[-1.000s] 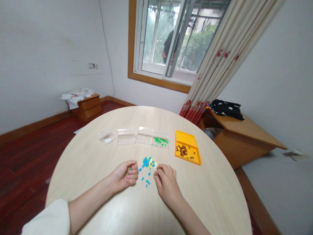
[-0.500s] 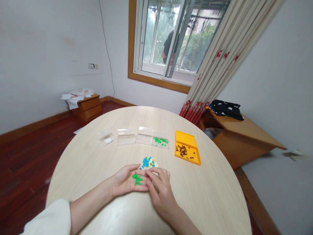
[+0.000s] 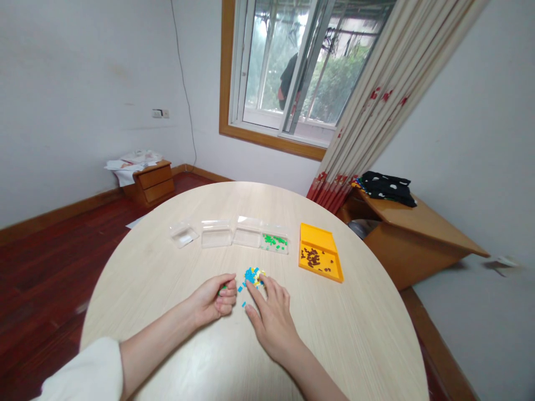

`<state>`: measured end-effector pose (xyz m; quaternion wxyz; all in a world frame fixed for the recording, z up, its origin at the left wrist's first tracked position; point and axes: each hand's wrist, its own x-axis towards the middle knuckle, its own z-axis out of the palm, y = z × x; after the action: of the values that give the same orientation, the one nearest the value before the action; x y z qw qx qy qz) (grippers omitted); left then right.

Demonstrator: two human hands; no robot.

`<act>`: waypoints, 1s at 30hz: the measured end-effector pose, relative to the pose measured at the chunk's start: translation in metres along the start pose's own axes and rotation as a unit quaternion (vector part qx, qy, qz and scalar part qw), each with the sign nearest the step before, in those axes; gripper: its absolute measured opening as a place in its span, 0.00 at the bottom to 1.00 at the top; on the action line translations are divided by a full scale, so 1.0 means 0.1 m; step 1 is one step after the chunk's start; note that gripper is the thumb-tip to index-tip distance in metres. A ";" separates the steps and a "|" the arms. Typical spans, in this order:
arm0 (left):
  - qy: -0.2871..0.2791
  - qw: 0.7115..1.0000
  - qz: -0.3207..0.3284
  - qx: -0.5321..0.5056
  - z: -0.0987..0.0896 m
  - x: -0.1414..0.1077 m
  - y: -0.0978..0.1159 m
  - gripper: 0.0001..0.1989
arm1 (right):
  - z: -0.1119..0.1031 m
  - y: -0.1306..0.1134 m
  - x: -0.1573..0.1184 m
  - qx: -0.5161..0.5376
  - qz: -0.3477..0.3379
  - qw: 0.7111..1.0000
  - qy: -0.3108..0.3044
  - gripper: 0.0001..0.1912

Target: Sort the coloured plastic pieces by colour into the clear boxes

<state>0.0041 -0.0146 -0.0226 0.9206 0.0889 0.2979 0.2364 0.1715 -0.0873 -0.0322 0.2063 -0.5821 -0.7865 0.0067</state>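
Curled closed around green pieces (image 3: 223, 289), my left hand (image 3: 215, 299) is above the table left of the small pile. My right hand (image 3: 273, 317) has its fingers apart, with the fingertips on the near right side of the pile of blue, yellow and cream pieces (image 3: 252, 275). A few loose blue pieces (image 3: 243, 304) lie between the two hands. Green pieces (image 3: 275, 241) are in the rightmost clear box (image 3: 287, 248). Dark brown pieces (image 3: 311, 257) lie in the open yellow box (image 3: 336, 262).
Three more clear open boxes stand in a row: one at the left (image 3: 184, 236), one beside it (image 3: 216, 236) and one in the middle (image 3: 247, 236). The round table (image 3: 167, 356) has its curved far edge beyond them.
My left hand has closed over the green pieces that lay on its open palm. My right hand has left the left palm and spread its fingers at the pile. Blue pieces now show between the hands.
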 end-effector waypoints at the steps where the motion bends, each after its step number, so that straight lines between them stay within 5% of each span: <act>1: -0.004 1.000 -0.002 0.001 -0.01 0.01 0.00 0.19 | 0.01 0.00 0.00 -0.009 0.000 1.000 -0.002 0.22; 30: 0.008 1.000 0.003 -0.019 0.02 -0.02 0.00 0.18 | 0.09 -0.01 0.03 -0.022 0.042 0.999 0.000 0.25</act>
<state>0.0040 -0.0158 -0.0200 0.9191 0.0709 0.3001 0.2453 0.1670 -0.0831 -0.0389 0.1928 -0.6190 -0.7614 -0.0019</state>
